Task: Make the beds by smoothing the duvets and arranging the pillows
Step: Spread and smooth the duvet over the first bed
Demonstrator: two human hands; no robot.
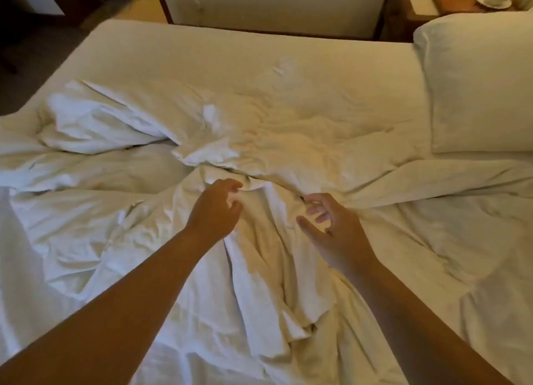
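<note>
White cotton covers the whole field. The bed (230, 55) fills the view, its bare sheet showing smooth from 10 to 1 o'clock. The duvet (121, 217), crumpled, spreads from 9 o'clock through the centre to 4 o'clock, with a bunched ridge running from the centre down toward 6 o'clock. One pillow (478, 84) lies flat at 2 o'clock, at the bed's head end. The left hand (217, 208), just left of centre, hovers at the ridge with fingers curled and not yet closed on cloth; whether the tips touch the fabric cannot be told. The right hand (331, 231), just right of centre, has fingers spread and apart, holding nothing. Step in hand, as judged: reaching to seize the bunched duvet. The next move calls for both hands to grip an edge and draw it flat.
</note>
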